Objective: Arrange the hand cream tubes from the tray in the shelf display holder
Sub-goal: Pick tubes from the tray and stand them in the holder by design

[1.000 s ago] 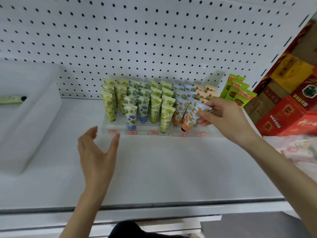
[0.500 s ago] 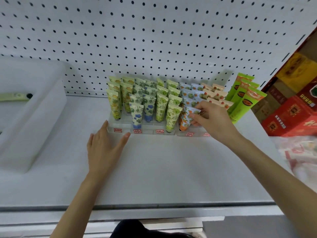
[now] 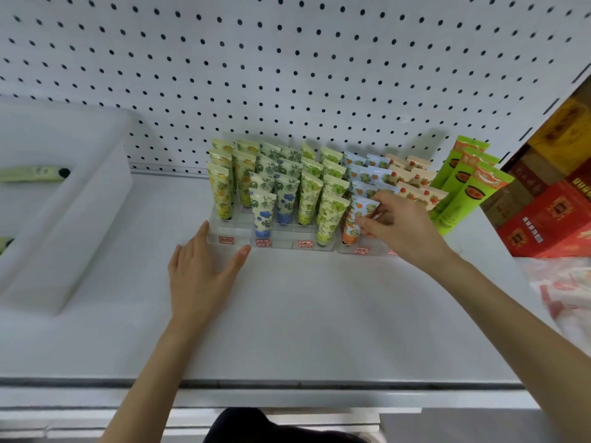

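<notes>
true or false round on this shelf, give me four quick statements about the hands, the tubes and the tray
1. The right hand pinches an orange-capped tube at the front of the holder. True.
2. The left hand holds a tube. False: it lies flat on the shelf, holding nothing.
3. The white tray is empty. False: a green tube lies in it.
4. Tall green tubes stand right of the holder. True.

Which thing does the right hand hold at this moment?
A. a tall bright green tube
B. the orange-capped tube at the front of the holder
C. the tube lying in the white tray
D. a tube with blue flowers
B: the right hand pinches the orange-capped tube, which stands in the front row of the clear display holder.
</notes>
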The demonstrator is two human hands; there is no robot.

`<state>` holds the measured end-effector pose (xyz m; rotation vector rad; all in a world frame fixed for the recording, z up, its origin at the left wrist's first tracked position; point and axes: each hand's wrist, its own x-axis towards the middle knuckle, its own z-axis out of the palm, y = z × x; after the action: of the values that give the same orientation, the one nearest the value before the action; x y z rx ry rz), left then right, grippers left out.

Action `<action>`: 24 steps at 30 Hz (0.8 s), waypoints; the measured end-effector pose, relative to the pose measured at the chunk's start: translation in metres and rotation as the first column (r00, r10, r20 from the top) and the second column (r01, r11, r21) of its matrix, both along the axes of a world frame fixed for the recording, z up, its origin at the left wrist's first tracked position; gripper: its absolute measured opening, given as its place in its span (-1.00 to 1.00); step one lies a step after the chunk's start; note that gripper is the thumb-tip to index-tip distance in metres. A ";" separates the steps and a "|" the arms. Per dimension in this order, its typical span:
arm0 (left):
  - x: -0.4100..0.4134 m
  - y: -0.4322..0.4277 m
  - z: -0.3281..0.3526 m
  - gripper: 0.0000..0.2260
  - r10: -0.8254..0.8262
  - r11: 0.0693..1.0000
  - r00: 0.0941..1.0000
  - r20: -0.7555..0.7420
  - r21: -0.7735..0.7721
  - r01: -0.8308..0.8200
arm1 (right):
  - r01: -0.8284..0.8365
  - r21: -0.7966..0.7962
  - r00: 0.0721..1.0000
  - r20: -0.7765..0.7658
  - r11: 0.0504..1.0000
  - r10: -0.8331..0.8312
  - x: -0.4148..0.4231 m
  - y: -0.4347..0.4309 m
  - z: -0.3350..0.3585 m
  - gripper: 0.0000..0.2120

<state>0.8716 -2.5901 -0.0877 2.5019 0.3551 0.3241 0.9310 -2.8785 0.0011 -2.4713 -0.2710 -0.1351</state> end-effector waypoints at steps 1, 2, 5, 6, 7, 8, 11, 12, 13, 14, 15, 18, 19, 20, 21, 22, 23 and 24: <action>0.000 0.000 0.000 -0.10 0.001 1.000 1.000 0.002 0.003 -0.001 | -0.003 -0.005 1.000 0.000 1.000 0.003 0.000 -0.001 -0.001 -0.82; 0.000 0.000 0.000 -0.10 0.001 1.000 1.000 0.005 0.006 -0.001 | -0.005 -0.002 1.000 -0.002 1.000 0.005 0.000 -0.001 -0.001 -0.82; 0.000 0.000 0.001 -0.10 -0.001 1.000 1.000 0.007 0.000 0.001 | -0.010 0.013 1.000 -0.016 1.000 0.010 0.000 -0.002 -0.002 -0.81; 0.000 0.000 0.001 -0.10 -0.002 1.000 1.000 0.007 -0.002 0.002 | -0.014 0.017 1.000 -0.022 1.000 0.015 0.000 -0.003 -0.002 -0.81; 0.000 0.000 0.001 -0.10 -0.001 1.000 1.000 0.006 -0.002 0.001 | -0.019 0.020 0.999 -0.026 1.000 0.019 0.000 -0.003 -0.001 -0.80; 0.000 0.000 0.000 -0.10 0.000 1.000 1.000 0.004 0.000 0.000 | -0.021 0.020 0.999 -0.028 1.000 0.022 -0.001 -0.003 -0.001 -0.80; 0.000 0.000 0.000 -0.11 0.002 1.000 1.000 0.005 0.005 -0.002 | -0.021 0.017 1.000 -0.020 1.000 0.021 -0.001 -0.003 -0.001 -0.76; 0.001 0.000 -0.001 -0.11 0.001 1.000 1.000 0.005 0.003 -0.001 | -0.017 0.017 1.000 -0.017 1.000 0.018 -0.002 -0.003 0.000 -0.74; 0.001 0.001 -0.001 -0.11 0.000 1.000 1.000 0.004 0.001 0.000 | -0.014 0.015 1.000 -0.015 1.000 0.014 -0.002 -0.003 0.000 -0.72; 0.001 0.001 -0.001 -0.11 -0.001 1.000 1.000 0.005 0.001 0.001 | -0.011 0.009 1.000 -0.013 1.000 0.011 -0.002 -0.003 0.000 -0.70; 0.001 0.001 -0.001 -0.11 -0.002 1.000 1.000 0.007 0.002 0.002 | -0.008 -0.001 1.000 -0.012 1.000 0.008 -0.002 -0.002 0.000 -0.70; 0.001 0.001 -0.001 -0.11 -0.002 1.000 1.000 0.007 0.001 0.002 | 0.000 -0.036 1.000 -0.011 0.999 0.000 -0.002 -0.002 -0.001 -0.79; 0.001 0.001 -0.001 -0.11 -0.002 1.000 1.000 0.007 0.000 0.002 | 0.002 -0.040 1.000 -0.009 0.999 -0.002 -0.002 -0.002 -0.001 -0.80; 0.001 0.001 -0.001 -0.11 -0.001 1.000 1.000 0.008 0.000 0.001 | 0.003 -0.038 1.000 -0.008 0.999 -0.003 -0.002 -0.003 -0.001 -0.79; 0.001 0.000 -0.001 -0.11 -0.002 1.000 1.000 0.006 0.001 0.002 | 0.004 -0.030 1.000 -0.009 1.000 -0.004 -0.002 -0.003 -0.002 -0.79; 0.001 0.000 -0.001 -0.11 -0.002 1.000 1.000 0.003 0.004 0.002 | 0.005 -0.021 1.000 -0.010 1.000 -0.005 -0.002 -0.003 -0.002 -0.79; 0.001 0.000 0.000 -0.11 -0.002 1.000 1.000 0.000 0.005 0.002 | 0.008 -0.016 1.000 -0.010 1.000 -0.008 -0.003 -0.004 -0.002 -0.80; 0.001 0.000 0.000 -0.11 -0.001 1.000 1.000 -0.001 0.004 0.001 | 0.012 -0.017 1.000 -0.007 1.000 -0.012 -0.003 -0.004 -0.001 -0.79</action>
<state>0.8728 -2.5905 -0.0872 2.5062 0.3537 0.3238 0.9277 -2.8827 -0.0002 -2.4906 -0.2553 -0.1291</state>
